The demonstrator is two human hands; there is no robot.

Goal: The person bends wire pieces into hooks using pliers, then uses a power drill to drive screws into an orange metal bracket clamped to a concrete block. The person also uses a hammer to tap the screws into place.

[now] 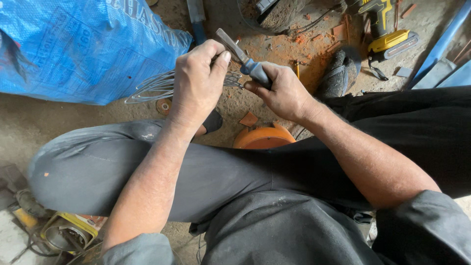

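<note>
A coil of thin grey wire (157, 86) is held above the dusty floor (29, 122), in front of the crossed legs and just beside a blue woven sack (83, 49). It is gripped at its right end by the left hand (196, 81), whose fingers are curled tight around the gathered strands with the thumb pressed on top. The same end is met by a pair of pliers with blue handles (248, 61), which is clasped in the right hand (282, 93); the fingers are wrapped closed round the handles, and the grey head points up and to the left, past the left thumb. Whether the wire is actually caught in the plier head cannot be told, since the contact point is hidden behind the left hand.

The wire ends lie very near the left fingertips, so a slip of the pliers could probably nick or pinch the skin. The loose loops could likely spring apart if the left grip were relaxed, as nothing else is seen binding them.

An orange round object (264, 138) lies beneath the hands. Further off, a yellow cordless drill (385, 29) rests among orange brick fragments (294, 46), beside a dark shoe (341, 73).
</note>
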